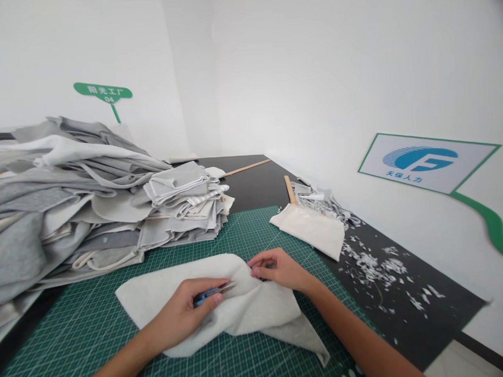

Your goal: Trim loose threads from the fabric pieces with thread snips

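A pale grey-white piece of fabric [164, 288] lies creased on the green cutting mat [91, 331]. One corner is folded to the right and shows a greyer underside. My left hand [185, 312] is closed around small blue thread snips [207, 294], whose metal blades point right, just above the fabric. At the fabric's far edge, my right hand [282, 269] has thumb and fingers pinched together on the cloth. Whether a loose thread is also between those fingertips is too small to tell.
At left rises a large heap of grey and white fabric [70, 200], with folded pieces [185, 185] beside it. A folded cream cloth [310, 227] sits at the mat's right edge. White scraps [373, 264] litter the black tabletop [441, 325]. Wooden strips [290, 190] lie farther back, near the wall.
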### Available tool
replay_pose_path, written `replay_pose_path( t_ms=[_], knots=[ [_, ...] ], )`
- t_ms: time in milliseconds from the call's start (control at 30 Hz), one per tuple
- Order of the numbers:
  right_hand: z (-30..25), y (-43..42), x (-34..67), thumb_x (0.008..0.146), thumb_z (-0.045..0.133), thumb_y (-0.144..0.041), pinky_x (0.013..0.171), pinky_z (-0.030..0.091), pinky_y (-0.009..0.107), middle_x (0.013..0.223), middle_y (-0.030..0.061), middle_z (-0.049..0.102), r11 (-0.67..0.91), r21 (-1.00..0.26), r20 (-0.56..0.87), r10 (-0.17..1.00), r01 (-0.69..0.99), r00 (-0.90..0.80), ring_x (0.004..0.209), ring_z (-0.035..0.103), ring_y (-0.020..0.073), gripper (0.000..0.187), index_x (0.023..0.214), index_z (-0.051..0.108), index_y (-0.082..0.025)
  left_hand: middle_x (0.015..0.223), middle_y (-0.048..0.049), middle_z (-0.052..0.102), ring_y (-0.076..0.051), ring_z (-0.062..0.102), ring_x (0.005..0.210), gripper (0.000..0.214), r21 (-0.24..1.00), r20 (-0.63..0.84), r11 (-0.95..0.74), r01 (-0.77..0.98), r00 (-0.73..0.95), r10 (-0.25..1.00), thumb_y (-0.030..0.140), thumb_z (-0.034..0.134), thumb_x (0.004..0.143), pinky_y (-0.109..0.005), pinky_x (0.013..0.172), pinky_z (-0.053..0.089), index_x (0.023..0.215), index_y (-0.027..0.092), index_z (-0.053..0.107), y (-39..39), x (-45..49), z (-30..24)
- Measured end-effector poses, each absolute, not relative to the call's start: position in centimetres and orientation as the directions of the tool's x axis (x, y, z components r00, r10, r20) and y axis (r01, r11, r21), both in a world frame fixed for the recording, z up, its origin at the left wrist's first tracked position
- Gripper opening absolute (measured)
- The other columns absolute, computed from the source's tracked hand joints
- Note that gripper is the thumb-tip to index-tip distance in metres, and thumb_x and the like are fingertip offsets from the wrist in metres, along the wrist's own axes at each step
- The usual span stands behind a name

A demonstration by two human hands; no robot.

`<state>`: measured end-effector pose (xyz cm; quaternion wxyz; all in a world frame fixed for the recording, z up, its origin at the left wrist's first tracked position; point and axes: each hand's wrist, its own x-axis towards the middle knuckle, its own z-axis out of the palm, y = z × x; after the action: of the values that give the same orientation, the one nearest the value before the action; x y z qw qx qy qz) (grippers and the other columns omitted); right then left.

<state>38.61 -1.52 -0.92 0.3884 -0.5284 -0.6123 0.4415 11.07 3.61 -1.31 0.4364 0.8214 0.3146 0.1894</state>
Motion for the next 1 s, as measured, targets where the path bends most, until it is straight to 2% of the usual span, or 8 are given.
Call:
replay_pose_path(
  t_ms=[200, 533, 667, 800, 1000],
  knots=[
    [-1.0, -1.5, 38.7, 0.081, 0.072, -0.035, 0.069, 0.054, 0.028, 0.087, 0.008, 0.076, 0.005, -0.957, -0.037, 0.99, 0.29, -0.139, 0.077, 0.068, 0.0176, 0.031, 0.103, 0.076, -0.014, 0.121, -0.0028, 0.075, -0.028, 0.068, 0.114, 0.031, 0.832, 0.078, -0.44, 0.337, 0.715, 0.695, 0.045, 0.059, 0.095, -0.044, 0.104, 0.052, 0.117, 0.029, 0.075, 3.8, 10.9, -1.5],
    [-1.2, -1.3, 38.9, 0.08, 0.073, -0.034, 0.066, 0.052, 0.026, 0.087, 0.0075, 0.076, -0.023, -0.965, -0.062, 0.988, 0.262, -0.14, 0.074, 0.067, 0.0162, 0.031, 0.104, 0.076, -0.014, 0.122, -0.0061, 0.074, -0.029, 0.069, 0.114, 0.037, 0.786, 0.15, -0.484, 0.385, 0.642, 0.752, 0.046, 0.055, 0.096, -0.044, 0.102, 0.053, 0.12, 0.024, 0.073, 4.2, 10.7, -1.5],
    [-1.2, -1.4, 38.9, 0.081, 0.073, -0.033, 0.067, 0.052, 0.026, 0.088, 0.0075, 0.075, -0.023, -0.967, -0.061, 0.988, 0.255, -0.144, 0.075, 0.066, 0.0155, 0.031, 0.104, 0.076, -0.014, 0.126, -0.0042, 0.072, -0.03, 0.068, 0.115, 0.037, 0.724, 0.168, -0.534, 0.436, 0.64, 0.75, 0.046, 0.058, 0.095, -0.045, 0.099, 0.055, 0.125, 0.028, 0.07, 5.7, 9.0, 0.4],
    [-1.2, -1.4, 39.0, 0.08, 0.074, -0.033, 0.066, 0.051, 0.025, 0.088, 0.0069, 0.075, -0.025, -0.966, -0.066, 0.986, 0.259, -0.152, 0.075, 0.066, 0.0154, 0.029, 0.103, 0.076, -0.015, 0.117, -0.0008, 0.076, -0.03, 0.071, 0.109, 0.029, 0.681, 0.132, -0.567, 0.463, 0.684, 0.717, 0.046, 0.062, 0.093, -0.041, 0.092, 0.059, 0.114, 0.032, 0.076, 7.1, 7.3, 2.3],
    [-1.3, -1.2, 39.0, 0.08, 0.072, -0.033, 0.06, 0.049, 0.023, 0.089, 0.0079, 0.075, -0.033, -0.961, -0.075, 0.987, 0.273, -0.144, 0.07, 0.065, 0.0141, 0.032, 0.105, 0.075, -0.013, 0.122, -0.0013, 0.074, -0.028, 0.069, 0.113, 0.033, 0.662, 0.144, -0.577, 0.478, 0.675, 0.724, 0.047, 0.058, 0.095, -0.039, 0.094, 0.058, 0.12, 0.031, 0.073, 6.9, 7.1, 2.2]
  ],
)
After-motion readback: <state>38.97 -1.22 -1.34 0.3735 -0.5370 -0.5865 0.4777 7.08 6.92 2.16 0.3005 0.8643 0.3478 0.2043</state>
